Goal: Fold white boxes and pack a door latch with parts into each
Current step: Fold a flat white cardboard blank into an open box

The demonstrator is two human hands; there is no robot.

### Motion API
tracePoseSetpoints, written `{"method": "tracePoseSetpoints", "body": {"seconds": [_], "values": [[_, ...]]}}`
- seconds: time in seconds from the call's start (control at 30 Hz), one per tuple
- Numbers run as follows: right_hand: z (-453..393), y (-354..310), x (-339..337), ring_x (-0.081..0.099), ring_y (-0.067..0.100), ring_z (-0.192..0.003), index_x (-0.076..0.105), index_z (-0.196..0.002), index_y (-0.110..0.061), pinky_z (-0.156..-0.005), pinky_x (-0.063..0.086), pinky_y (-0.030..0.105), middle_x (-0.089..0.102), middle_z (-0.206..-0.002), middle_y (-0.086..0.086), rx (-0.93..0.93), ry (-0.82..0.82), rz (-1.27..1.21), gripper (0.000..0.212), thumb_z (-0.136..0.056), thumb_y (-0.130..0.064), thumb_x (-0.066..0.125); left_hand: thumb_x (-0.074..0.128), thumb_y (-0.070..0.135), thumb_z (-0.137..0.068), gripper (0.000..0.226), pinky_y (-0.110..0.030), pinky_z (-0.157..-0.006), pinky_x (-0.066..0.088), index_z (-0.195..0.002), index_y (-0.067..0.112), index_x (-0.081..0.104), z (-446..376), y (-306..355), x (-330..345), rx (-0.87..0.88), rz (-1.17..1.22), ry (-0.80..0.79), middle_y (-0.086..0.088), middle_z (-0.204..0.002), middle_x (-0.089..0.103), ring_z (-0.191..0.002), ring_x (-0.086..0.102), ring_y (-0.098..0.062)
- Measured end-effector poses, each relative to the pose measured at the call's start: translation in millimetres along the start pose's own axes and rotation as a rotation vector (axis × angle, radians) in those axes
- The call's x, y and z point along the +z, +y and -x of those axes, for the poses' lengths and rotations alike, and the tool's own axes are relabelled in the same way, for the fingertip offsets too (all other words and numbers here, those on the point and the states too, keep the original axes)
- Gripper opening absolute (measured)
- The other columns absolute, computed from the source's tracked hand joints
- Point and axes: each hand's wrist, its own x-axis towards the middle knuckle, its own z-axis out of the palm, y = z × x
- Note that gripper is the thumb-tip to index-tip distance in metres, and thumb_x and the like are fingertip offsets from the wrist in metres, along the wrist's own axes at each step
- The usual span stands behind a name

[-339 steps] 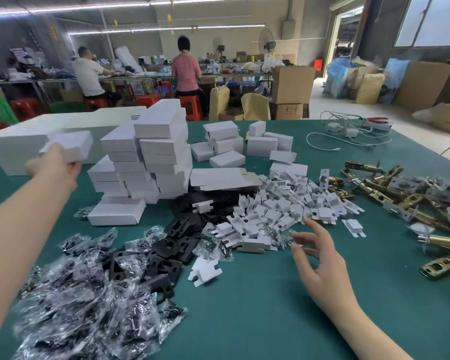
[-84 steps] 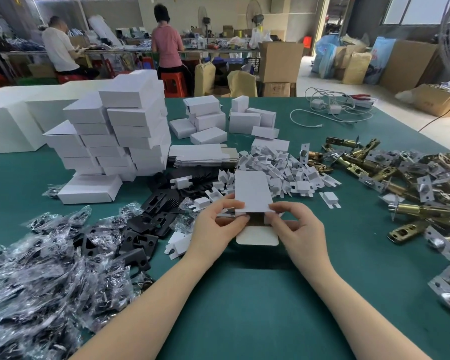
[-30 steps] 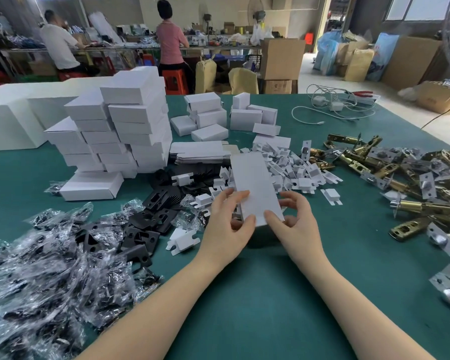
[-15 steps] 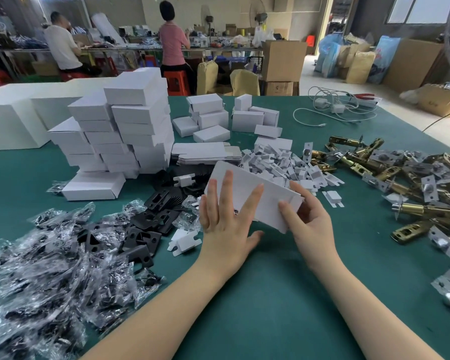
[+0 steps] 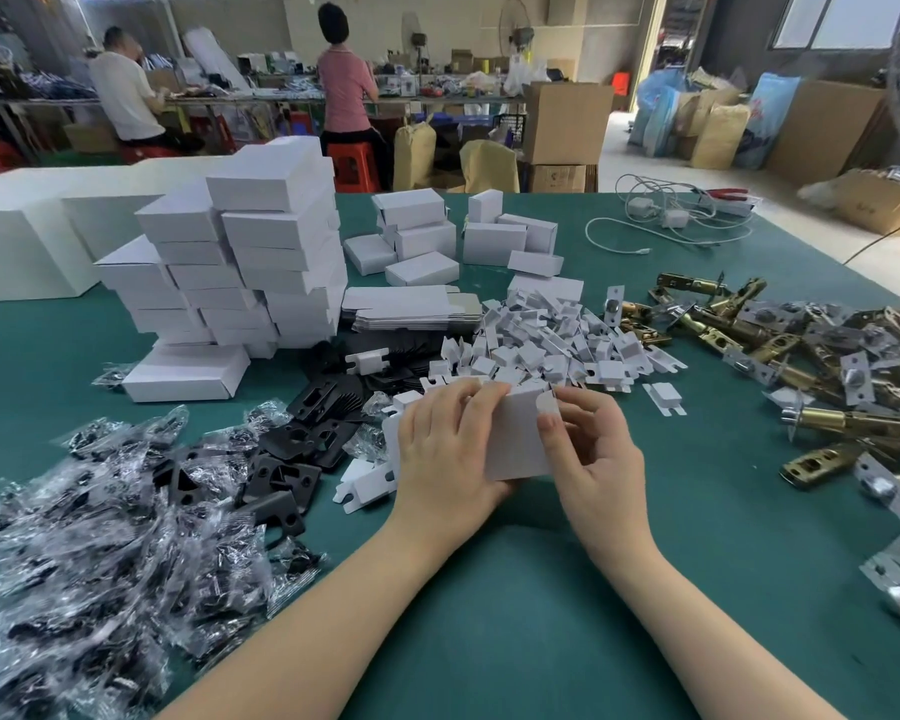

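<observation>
So the box-folding step is what's in hand here. A white box [image 5: 515, 439] is held up just above the green table [image 5: 489, 615], right in front of the pile of white inserts [image 5: 552, 345]. It's gripped by the left hand [image 5: 448, 449], with the fingers curled over its top edge and the palm against its left side. The small end flap [image 5: 545, 405] at the upper right corner is pinched by the right hand [image 5: 593, 459], thumb and forefinger closed on it, the other fingers loosely curled.

Looks like that end is being closed up; whether anything is inside yet can't be told, since the opening is hidden.

Next, the flap probably needs to be tucked in flat without creasing the thin card. Then a latch would have to be fetched from the brass heap [image 5: 801, 366] at the right, and likely a black plate [image 5: 318, 402] and a screw bag [image 5: 100, 511] from the left.
</observation>
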Motion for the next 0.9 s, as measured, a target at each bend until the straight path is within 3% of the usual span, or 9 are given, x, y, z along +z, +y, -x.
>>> {"method": "tracePoseSetpoints", "body": {"seconds": [0.13,0.37,0.53,0.73,0.9], "values": [[-0.8,-3.1,-1.4,0.067,-0.002,-0.087,0.060,-0.099,-0.044,-0.071,0.047,0.009,0.070,-0.091,-0.025,0.010,0.056,-0.028,0.014,-0.086,-0.042,0.061,0.082,0.029,-0.052,0.088,-0.035,-0.104,0.024,-0.130,0.027,0.043,-1.6,-0.6,0.0,0.004,0.061,0.001,0.001,-0.130,0.053,-0.121,0.042,-0.021],[-1.6,-4.5,-2.2,0.067,0.002,-0.078,0.068,-0.092,-0.054,-0.066,0.049,0.015,0.074,-0.082,-0.014,0.061,0.114,-0.074,0.015,-0.080,-0.045,0.065,0.084,0.030,-0.050,0.089,-0.032,-0.104,0.022,-0.130,0.024,0.044,-1.8,1.2,-1.5,0.019,0.053,-0.006,0.000,-0.129,0.056,-0.120,0.044,-0.020],[0.2,-3.9,-0.7,0.063,-0.012,-0.098,0.068,-0.109,-0.037,-0.079,0.045,0.006,0.069,-0.102,-0.031,0.059,0.117,-0.105,0.026,-0.083,-0.039,0.065,0.084,0.032,-0.053,0.090,-0.033,-0.103,0.022,-0.133,0.026,0.043,-0.9,3.3,-2.1,0.013,0.035,-0.014,0.000,-0.129,0.057,-0.119,0.043,-0.019],[1.5,-2.9,2.1,0.052,-0.017,-0.115,0.058,-0.118,-0.043,-0.090,0.039,0.003,0.056,-0.113,-0.047,-0.011,-0.001,-0.019,0.027,-0.093,-0.033,0.053,0.087,0.037,-0.054,0.091,-0.033,-0.103,0.022,-0.133,0.026,0.042,-1.5,3.2,-3.8,-0.021,0.050,-0.001,-0.001,-0.129,0.057,-0.119,0.043,-0.019],[3.7,0.3,1.1,0.053,-0.013,-0.109,0.040,-0.135,-0.044,-0.091,0.034,0.001,0.047,-0.126,-0.046,-0.068,-0.134,0.124,0.046,-0.097,-0.022,0.054,0.083,0.032,-0.055,0.091,-0.031,-0.103,0.020,-0.136,0.023,0.043,-1.7,2.5,-6.0,-0.058,0.093,-0.019,-0.004,-0.131,0.056,-0.121,0.050,-0.028]]}}
